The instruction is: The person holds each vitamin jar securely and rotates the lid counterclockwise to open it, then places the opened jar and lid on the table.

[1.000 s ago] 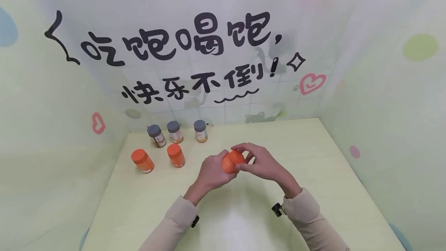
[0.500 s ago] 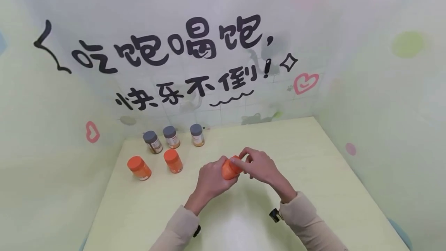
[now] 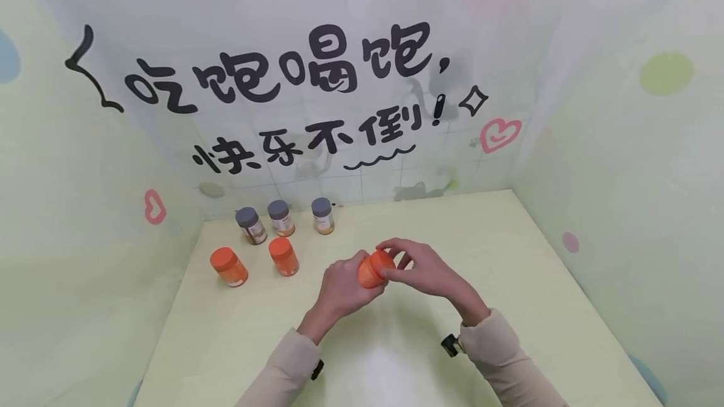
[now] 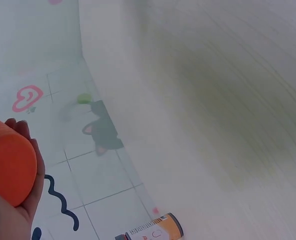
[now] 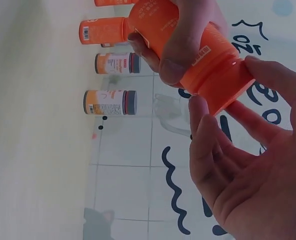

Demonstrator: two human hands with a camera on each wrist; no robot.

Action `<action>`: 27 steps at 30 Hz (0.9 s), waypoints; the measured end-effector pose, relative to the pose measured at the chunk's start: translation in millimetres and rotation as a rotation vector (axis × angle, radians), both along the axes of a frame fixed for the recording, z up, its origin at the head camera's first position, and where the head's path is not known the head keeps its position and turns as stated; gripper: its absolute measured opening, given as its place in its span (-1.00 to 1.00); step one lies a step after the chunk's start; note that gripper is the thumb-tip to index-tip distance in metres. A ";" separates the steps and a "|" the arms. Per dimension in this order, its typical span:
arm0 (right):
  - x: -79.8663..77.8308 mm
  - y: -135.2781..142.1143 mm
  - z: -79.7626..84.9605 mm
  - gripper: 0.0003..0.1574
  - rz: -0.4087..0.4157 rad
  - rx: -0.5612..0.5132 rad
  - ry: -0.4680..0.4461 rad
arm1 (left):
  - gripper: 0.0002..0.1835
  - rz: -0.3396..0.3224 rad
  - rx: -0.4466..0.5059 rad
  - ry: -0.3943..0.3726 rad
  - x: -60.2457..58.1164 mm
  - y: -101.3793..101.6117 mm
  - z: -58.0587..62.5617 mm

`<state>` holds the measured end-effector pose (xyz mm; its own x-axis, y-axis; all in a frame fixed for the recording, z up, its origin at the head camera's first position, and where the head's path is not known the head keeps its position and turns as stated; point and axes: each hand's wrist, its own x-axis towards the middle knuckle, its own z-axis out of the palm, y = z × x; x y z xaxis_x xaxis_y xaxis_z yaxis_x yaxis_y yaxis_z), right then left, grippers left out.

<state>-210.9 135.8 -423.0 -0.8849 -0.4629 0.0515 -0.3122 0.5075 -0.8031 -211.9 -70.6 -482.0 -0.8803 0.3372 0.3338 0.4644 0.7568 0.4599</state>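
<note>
A smooth orange plastic bottle (image 3: 369, 275) is held tilted in the air above the pale, light-wood surface (image 3: 498, 231), in front of the person and near the middle of the head view. The left hand (image 3: 342, 287) has its grip wrapped firmly round the bottle's body, while the right hand (image 3: 424, 269) has a lighter grip, thumb and fingertips curled about the matching round orange cap (image 5: 225, 89) with space left between cap and palm. In the right wrist view the cap sits in line with the body at the neck; whether its thread is engaged cannot be told. The step in hand looks to be turning the cap while the body is braced, though these pictures do not settle whether that loosens or tightens it. The next move seems to call for a steady left grip and a fresh twist from the right fingertips, keeping the cap square to the neck so that it does not bind or slip. To the left stand two more orange bottles with orange caps, an outer one (image 3: 229, 267) and an inner one (image 3: 284, 257). Behind them, near the lettered wall (image 3: 254, 5), are three small dark-capped jars with pale labels: the leftmost (image 3: 251, 226), the middle (image 3: 281, 218) and the rightmost (image 3: 323, 216), which stands a little apart.
</note>
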 end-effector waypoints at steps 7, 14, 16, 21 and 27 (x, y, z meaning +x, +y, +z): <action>-3.7 4.6 -3.7 -0.36 0.133 -0.067 0.066 | -0.57 0.000 0.017 -0.001 -0.1 -3.5 1.6; 0.2 0.3 -5.2 -0.31 -0.017 -0.043 -0.021 | -0.59 -0.009 0.034 -0.025 0.4 -0.4 0.5; 1.6 -2.7 -7.0 -0.38 -0.083 -0.044 -0.066 | -0.59 -0.007 0.034 -0.032 2.1 0.1 0.5; 3.7 -8.1 -9.7 -0.47 -0.207 -0.022 -0.136 | -0.58 0.001 0.007 -0.014 4.0 0.2 -1.2; 3.8 -11.2 -8.2 -0.34 -0.296 0.050 -0.172 | -0.58 0.001 -0.037 0.044 2.0 0.9 -3.4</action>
